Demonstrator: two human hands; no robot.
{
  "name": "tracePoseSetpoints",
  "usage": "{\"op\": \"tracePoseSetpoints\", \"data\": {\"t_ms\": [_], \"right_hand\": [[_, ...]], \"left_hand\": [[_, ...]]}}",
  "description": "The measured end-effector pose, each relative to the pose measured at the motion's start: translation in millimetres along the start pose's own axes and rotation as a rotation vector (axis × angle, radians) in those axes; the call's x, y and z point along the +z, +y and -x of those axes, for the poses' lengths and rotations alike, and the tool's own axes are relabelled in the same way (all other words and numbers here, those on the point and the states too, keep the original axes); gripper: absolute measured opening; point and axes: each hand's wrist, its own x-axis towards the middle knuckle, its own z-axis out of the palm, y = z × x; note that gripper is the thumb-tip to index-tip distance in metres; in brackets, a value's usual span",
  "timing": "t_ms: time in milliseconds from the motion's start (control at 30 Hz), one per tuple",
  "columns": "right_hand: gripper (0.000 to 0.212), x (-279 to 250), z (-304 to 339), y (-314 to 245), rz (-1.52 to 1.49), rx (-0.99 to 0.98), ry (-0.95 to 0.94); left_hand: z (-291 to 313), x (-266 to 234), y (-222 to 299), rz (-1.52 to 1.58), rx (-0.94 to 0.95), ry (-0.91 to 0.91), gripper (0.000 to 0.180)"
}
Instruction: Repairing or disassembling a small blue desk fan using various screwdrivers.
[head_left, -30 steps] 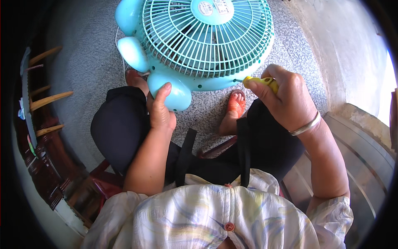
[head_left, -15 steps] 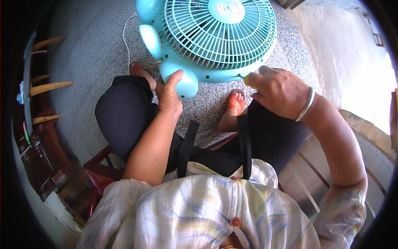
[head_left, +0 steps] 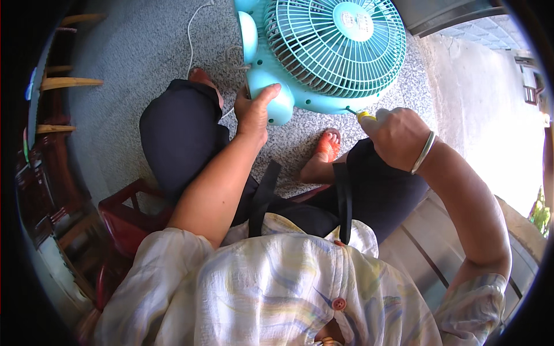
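Observation:
A turquoise electric fan (head_left: 323, 102) with a round slatted grille is in front of me at the top of the view, its upper edge cut off. My left hand (head_left: 253, 113) grips a rounded lobe of its casing, thumb on top. A yellow-handled screwdriver (head_left: 366, 117) is closed in my right hand (head_left: 398, 137). Its dark shaft points at a hole in the near rim of the casing; whether the tip sits inside a screw, I cannot tell. Several other small dark holes show along the rim.
A white cord (head_left: 190, 40) lies on the speckled floor (head_left: 133, 57) at left. A dark red plastic stool (head_left: 130, 216) is beneath me. Wooden furniture (head_left: 55, 190) stands at far left. A pale wall (head_left: 461, 86) rises at right. My feet in orange sandals (head_left: 328, 145) are below the fan.
The fan has shifted rightward in view and its grille tilts a little differently. Both hands have moved right with it. My right hand is lower, showing more of the screwdriver.

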Motion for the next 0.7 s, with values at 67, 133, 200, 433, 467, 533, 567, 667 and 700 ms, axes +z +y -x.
{"op": "tracePoseSetpoints", "data": {"t_ms": [67, 133, 200, 433, 467, 533, 567, 667, 700], "right_hand": [[0.017, 4, 1, 1, 0.010, 0.011, 0.075], [0.017, 12, 0, 0, 0.018, 0.014, 0.154], [0.022, 17, -3, -4, -0.373, 0.286, 0.398], [0.032, -4, -27, -27, -1.724, 1.064, 0.104], [0.029, -7, -31, -26, -1.555, 0.999, 0.017], [0.028, -16, -25, -15, -1.214, 0.813, -0.146], [0.028, -18, -22, -9, -0.877, 0.621, -0.289], [0.036, 12, -1, 20, -0.400, 0.125, -0.170], [0.039, 17, 1, 26, -0.196, -0.040, -0.182]], "left_hand": [[0, -1, -5, 0.011, 0.005, 0.004, 0.040], [-1, -5, -7, 0.019, 0.014, 0.015, 0.041], [-1, -11, -6, -0.011, 0.005, -0.017, 0.044], [-2, -29, -2, -0.005, 0.046, 0.009, 0.048], [-2, -29, -2, 0.000, 0.032, 0.015, 0.048], [1, -17, -4, 0.019, 0.019, 0.024, 0.048], [2, -12, -6, 0.020, 0.024, 0.007, 0.048], [-1, -11, -6, -0.007, 0.020, -0.010, 0.048], [-3, -12, -7, -0.021, 0.011, -0.004, 0.048]]}}
